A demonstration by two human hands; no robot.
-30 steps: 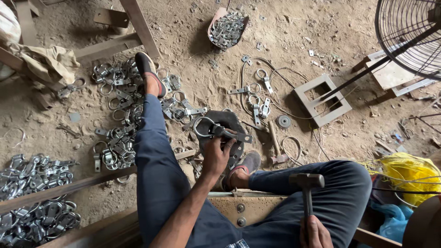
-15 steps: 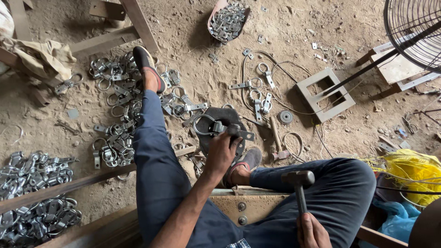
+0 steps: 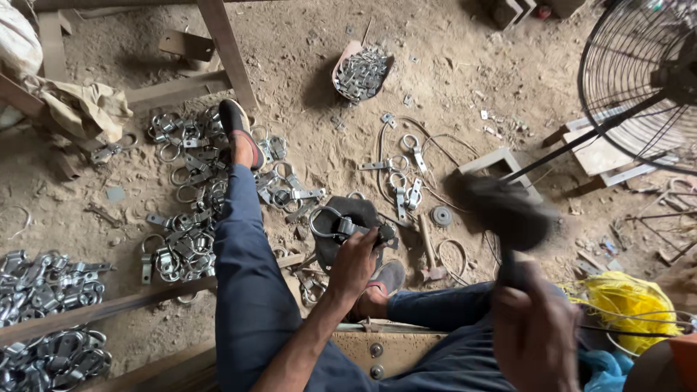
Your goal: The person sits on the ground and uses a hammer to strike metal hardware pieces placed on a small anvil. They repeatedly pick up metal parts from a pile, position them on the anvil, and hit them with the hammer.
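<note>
Hammer [image 3: 508, 214] now raised in right hand [image 3: 534, 330]'s fist; left hand [image 3: 353, 261] pins one ring clamp [image 3: 341, 226]

We look steeply down from one head-worn camera, close over our hands and legs, onto the sandy floor [image 3: 305, 43].

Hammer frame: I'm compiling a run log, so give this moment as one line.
left hand: holds ring clamp on anvil block | right hand: grips hammer, raised, blurred

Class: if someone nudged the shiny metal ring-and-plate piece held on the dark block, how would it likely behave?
The shiny metal ring-and-plate piece is probably stiff and heavy for its size, being solid metal. Its ring likely swings loosely on the plate. Pinned by the left hand, it probably wouldn't slide.
</note>
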